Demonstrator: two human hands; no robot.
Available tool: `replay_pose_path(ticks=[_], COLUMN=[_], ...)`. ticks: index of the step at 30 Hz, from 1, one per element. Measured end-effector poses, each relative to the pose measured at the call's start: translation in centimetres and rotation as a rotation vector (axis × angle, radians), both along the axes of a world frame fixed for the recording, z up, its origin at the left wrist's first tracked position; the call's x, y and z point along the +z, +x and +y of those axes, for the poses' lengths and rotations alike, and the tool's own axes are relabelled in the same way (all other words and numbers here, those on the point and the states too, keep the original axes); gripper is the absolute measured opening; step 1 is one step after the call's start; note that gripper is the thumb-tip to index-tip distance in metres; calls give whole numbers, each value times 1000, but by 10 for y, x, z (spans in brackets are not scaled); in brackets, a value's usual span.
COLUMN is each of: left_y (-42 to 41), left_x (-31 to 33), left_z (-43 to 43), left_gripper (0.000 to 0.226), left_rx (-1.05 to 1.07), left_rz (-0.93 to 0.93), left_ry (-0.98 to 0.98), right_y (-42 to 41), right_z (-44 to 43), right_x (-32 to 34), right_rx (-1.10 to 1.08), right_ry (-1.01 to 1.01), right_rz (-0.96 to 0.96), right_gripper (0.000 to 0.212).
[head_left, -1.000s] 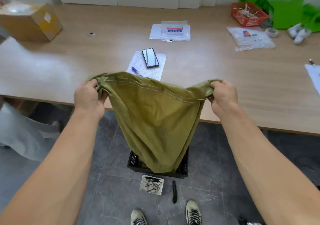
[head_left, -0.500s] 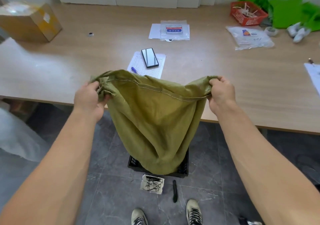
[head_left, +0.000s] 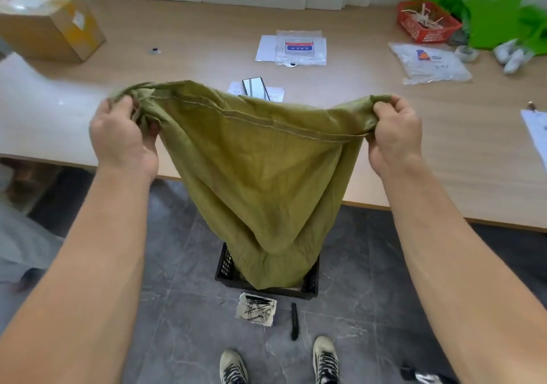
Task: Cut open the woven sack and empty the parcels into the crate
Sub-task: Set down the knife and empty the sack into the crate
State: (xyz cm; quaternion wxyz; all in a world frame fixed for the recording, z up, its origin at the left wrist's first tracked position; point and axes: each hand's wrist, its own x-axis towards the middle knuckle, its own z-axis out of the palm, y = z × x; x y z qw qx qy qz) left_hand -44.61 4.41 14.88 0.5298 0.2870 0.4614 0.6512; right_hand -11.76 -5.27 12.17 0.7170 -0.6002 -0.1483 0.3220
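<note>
An olive-green woven sack (head_left: 260,182) hangs upside down, its stitched bottom seam stretched between my hands. My left hand (head_left: 124,138) grips the left corner of the seam and my right hand (head_left: 393,138) grips the right corner. The sack's lower end drops into a black plastic crate (head_left: 310,286) on the floor and hides most of the crate's inside, so no parcels show. A black knife (head_left: 294,321) lies on the floor just in front of the crate.
A wooden table (head_left: 444,152) stands behind the sack, holding a phone (head_left: 254,87) on papers, plastic bags, a cardboard box (head_left: 50,28) and a red basket (head_left: 426,21). A small packet of black ties (head_left: 257,309) lies by the knife. My shoes (head_left: 325,363) stand near the crate.
Both hands have lifted the sack's seam a little higher and pulled it wider. The sack's lower end stays in the crate.
</note>
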Motion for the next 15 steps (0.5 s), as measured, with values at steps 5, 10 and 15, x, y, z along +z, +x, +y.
replay_pose_path(ticks=[5,10,15], left_y=[5,8,6], left_x=[1,4,-1], left_z=[-7,-2,-8], left_gripper=[21,20,15], left_rx=[-58,-117,5], left_rz=[69,84,72], left_ry=[-93,-50,-124], right_y=[-3,-10,-15], right_z=[-3,-1,-7], right_x=[-4,2,4], right_rx=[64,97,72], right_ry=[-119,-54,-52], right_rz=[33,-43,-1], right_gripper=[26,27,27])
